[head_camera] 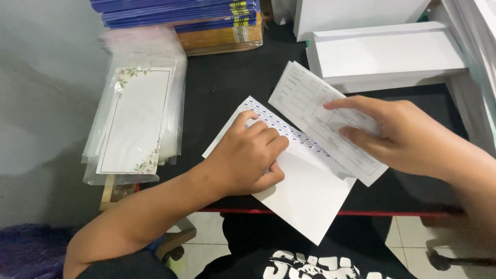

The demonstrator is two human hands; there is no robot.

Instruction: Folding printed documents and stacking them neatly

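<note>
Your left hand [248,155] rests with curled fingers on a white envelope [305,199] that lies slantwise on the black tabletop [227,82], its lower corner hanging past the red-trimmed front edge of the table. The fingers press down on the envelope's opened flap [279,126], whose inner side shows a blue printed pattern; the hand pins the paper flat rather than closing around it, thumb tucked against the envelope's face.

Your right hand [408,137] holds a folded printed form [320,116], a white sheet with ruled boxes and lines. The index finger lies stretched along the top of the sheet and the thumb lies lower on it, so the paper is pinched lightly between the digits. The form's lower long edge sits at the mouth of the envelope, just under the flap line, and overlaps the envelope's upper right side; how far it is inside, you cannot tell from here.

To your left lies a stack of clear plastic sleeves [170,103], the top one holding a white card [137,119] with a thin border and flower sprigs in two corners. Behind it, at the far edge, stands a pile of blue and orange booklets [217,20]. To the right of the form, a stack of white envelopes [387,54] lies well apart from your hands, with more white paper stacked beyond it and along the right edge.
</note>
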